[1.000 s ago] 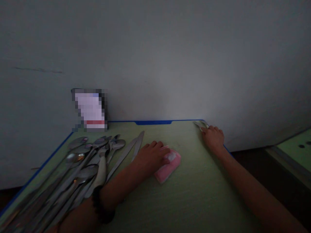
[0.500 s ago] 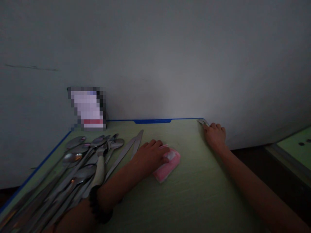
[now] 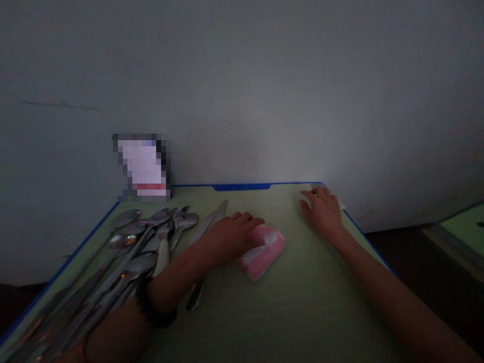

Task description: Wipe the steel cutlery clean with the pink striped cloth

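Note:
My left hand (image 3: 230, 236) lies with its fingers stretched flat on the left part of a folded pink cloth (image 3: 266, 252) in the middle of the green table (image 3: 302, 302). A dark band circles that wrist. My right hand (image 3: 322, 209) rests palm down with spread fingers at the table's far right corner. The tip of a metal utensil (image 3: 315, 187) shows just beyond its fingertips, and a small white bit (image 3: 341, 205) sticks out on its right side. What lies under the palm is hidden.
A heap of spoons and other cutlery (image 3: 128, 252) covers the table's left side, with table knives (image 3: 212, 222) at its right edge, one running under my left forearm. A blurred box (image 3: 143, 167) stands against the grey wall. Another green table (image 3: 463, 224) shows at far right.
My right hand has slid left from the corner edge and spread its fingers; the metal utensil is mostly covered now. My left hand stays on the pink cloth.

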The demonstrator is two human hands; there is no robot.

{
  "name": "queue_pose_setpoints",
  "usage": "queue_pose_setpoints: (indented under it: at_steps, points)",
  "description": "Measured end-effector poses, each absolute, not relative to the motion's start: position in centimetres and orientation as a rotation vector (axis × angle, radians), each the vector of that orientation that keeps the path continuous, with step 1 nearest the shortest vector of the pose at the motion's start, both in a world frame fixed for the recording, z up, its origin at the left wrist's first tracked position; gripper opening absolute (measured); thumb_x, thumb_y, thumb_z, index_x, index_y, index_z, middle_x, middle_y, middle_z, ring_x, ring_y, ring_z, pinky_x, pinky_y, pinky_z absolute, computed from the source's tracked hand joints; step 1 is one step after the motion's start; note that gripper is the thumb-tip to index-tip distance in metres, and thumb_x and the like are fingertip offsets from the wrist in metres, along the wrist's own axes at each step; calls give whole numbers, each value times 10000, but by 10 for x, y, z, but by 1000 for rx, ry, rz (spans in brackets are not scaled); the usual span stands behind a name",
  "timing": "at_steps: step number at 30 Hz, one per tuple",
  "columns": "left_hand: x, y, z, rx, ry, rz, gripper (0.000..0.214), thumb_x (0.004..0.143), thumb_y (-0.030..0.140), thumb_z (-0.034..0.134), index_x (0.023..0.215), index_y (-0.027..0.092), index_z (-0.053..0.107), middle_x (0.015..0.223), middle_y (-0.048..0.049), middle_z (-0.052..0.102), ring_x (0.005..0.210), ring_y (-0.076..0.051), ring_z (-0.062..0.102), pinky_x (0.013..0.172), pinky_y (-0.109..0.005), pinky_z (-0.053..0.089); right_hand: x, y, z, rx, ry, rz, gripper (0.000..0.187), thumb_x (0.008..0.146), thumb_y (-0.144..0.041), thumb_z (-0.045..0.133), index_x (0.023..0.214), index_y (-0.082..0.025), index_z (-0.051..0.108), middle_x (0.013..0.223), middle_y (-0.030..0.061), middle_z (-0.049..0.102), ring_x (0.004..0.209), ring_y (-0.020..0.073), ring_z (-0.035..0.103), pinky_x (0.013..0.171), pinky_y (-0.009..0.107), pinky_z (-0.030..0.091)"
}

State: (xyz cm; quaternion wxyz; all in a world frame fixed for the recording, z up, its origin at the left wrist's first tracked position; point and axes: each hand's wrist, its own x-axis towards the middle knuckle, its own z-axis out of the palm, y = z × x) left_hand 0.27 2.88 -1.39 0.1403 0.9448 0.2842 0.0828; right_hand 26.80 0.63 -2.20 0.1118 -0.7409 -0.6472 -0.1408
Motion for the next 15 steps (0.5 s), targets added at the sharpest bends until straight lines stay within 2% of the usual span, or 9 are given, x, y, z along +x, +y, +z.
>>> queue_pose_setpoints:
  at_steps: [2, 5, 8, 12, 13, 15]
  points:
    - [-9, 38, -5, 2674, 848, 225, 411, 894, 449, 373, 1233, 225, 440, 1208, -82, 529, 1044, -207, 518, 842, -328, 404, 244, 2, -11, -1967, -2015, -183, 374, 884, -350, 395, 1188, -195, 549, 1036, 130, 540, 991, 250, 473, 866, 385, 343]
    - [-35, 54, 14, 2649, 1000, 265, 345, 872, 423, 411, 1070, 172, 539, 1088, -87, 589, 949, -190, 558, 801, -294, 413, 208, -7, 7, -1561, -2261, 346, 384, 875, -373, 428, 1223, -231, 508, 1062, 89, 524, 867, 163, 536, 805, 298, 411]
    - [-62, 65, 33, 2633, 1145, 207, 305, 844, 431, 439, 933, 178, 584, 915, -62, 636, 789, -174, 582, 681, -263, 420, 174, -8, 13, -1321, -2499, 663, 501, 791, -407, 558, 1261, -259, 465, 1105, 80, 511, 948, 181, 528, 832, 300, 412]
    - [-94, 69, 48, 2484, 1291, -52, 286, 776, 439, 512, 841, 179, 613, 770, -35, 654, 657, -157, 575, 545, -225, 380, 133, 12, -9, -1439, -2593, 551, 663, 599, -404, 737, 1199, -222, 523, 1095, 112, 530, 1000, 268, 495, 858, 386, 385]
    - [-101, 71, 49, 2459, 1326, -86, 282, 758, 439, 529, 820, 180, 619, 749, -32, 653, 643, -155, 573, 531, -220, 372, 126, 19, -17, -1387, -2560, 558, 646, 627, -414, 719, 1203, -210, 509, 1106, 113, 530, 1012, 254, 490, 866, 371, 380]
    - [-115, 75, 48, 2433, 1428, -110, 280, 718, 448, 563, 770, 179, 624, 718, -34, 654, 624, -156, 571, 515, -221, 363, 114, 30, -31, -1302, -2461, 526, 442, 733, -418, 633, 1110, -201, 554, 1039, 91, 565, 994, 218, 494, 867, 347, 367]
